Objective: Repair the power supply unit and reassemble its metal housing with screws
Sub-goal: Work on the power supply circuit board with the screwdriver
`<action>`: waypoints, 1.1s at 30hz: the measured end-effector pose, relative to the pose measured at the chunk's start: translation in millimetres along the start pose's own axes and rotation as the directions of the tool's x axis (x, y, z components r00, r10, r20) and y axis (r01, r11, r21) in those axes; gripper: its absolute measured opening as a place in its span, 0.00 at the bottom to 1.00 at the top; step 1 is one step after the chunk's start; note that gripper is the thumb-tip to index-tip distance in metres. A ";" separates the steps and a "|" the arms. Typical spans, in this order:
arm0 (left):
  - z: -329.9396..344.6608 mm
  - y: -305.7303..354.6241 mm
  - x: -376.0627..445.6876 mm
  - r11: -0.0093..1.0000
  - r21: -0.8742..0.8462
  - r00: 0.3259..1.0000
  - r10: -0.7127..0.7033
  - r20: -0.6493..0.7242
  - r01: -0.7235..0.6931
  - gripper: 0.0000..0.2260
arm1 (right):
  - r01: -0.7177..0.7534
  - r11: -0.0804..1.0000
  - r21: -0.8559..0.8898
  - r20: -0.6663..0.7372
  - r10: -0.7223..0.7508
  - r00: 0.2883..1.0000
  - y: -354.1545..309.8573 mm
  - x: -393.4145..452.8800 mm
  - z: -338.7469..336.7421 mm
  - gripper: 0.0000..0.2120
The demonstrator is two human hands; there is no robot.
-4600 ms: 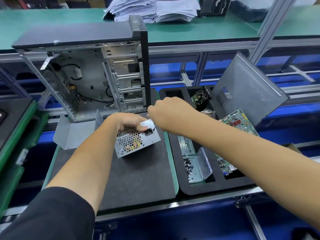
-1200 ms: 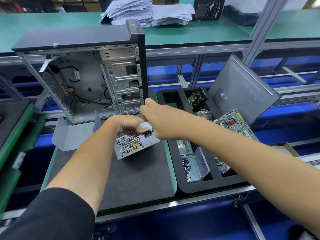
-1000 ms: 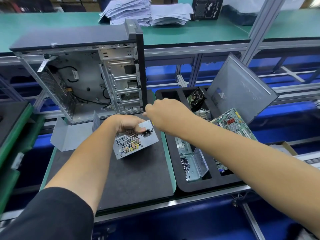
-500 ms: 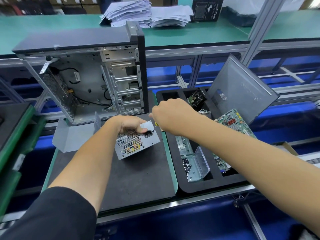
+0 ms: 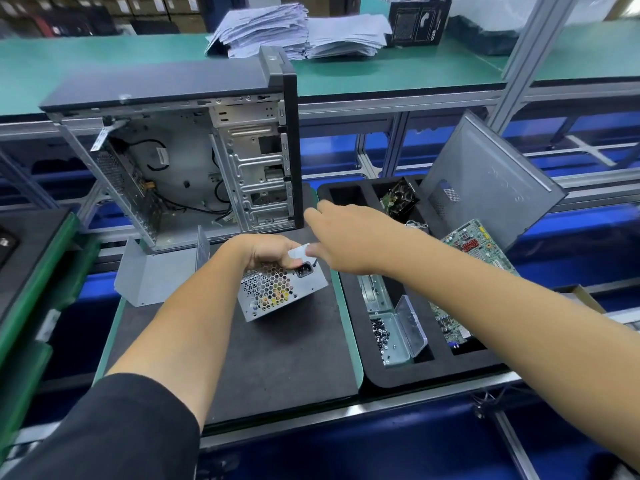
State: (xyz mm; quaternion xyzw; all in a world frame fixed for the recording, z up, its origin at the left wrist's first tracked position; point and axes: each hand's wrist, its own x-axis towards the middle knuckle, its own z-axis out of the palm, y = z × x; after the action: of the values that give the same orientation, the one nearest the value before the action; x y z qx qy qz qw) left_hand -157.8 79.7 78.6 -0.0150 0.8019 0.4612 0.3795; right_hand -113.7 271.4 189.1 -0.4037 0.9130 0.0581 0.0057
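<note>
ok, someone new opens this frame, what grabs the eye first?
Two bare forearms meeting mid-frame: the left hand grips a silver power supply on the dark mat, and the right hand works a thin tool at its top corner. Behind stands an open computer case; to the right, a black tray holds circuit boards and a screw box.

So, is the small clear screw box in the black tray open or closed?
Open. The screw box has its clear lid swung up to the right, and dark screws lie exposed inside.

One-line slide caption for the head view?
Left hand grips the power supply unit on the black mat while the right hand works a screwdriver at its corner.
</note>
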 end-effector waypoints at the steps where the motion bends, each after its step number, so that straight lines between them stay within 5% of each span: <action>1: 0.1 0.4 -0.4 1.000 0.006 1.000 0.000 0.002 0.000 0.10 | 0.042 0.997 0.059 0.048 -0.045 0.998 1.5 -1.2 -2.3 0.08; 18: 0.5 -7.1 3.5 1.000 0.021 1.000 -0.001 -0.005 0.001 0.12 | -0.018 0.989 0.149 -0.047 0.026 0.999 -5.1 3.6 0.7 0.11; 24: 20.4 -1.6 -11.6 0.997 0.060 0.999 0.044 -0.027 -0.043 0.08 | -0.083 0.968 0.238 -0.244 0.142 0.959 -2.2 6.0 -22.8 0.12; 28: 58.2 -1.1 -24.6 0.907 0.398 0.980 0.183 -0.076 -0.138 0.06 | -0.147 0.958 0.246 -0.269 0.214 0.939 -9.8 9.5 -23.4 0.09; 33: 108.2 -19.7 -27.3 0.844 0.512 0.977 0.207 -0.042 -0.157 0.09 | -0.141 0.949 0.281 -0.106 0.177 0.979 -38.2 17.9 -10.3 0.14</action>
State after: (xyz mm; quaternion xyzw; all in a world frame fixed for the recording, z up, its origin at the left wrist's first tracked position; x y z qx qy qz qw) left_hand -66.7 140.7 50.2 0.1392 0.9097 0.2673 0.2856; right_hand -97.2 231.5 194.4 -0.3271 0.9403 -0.0939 -0.0032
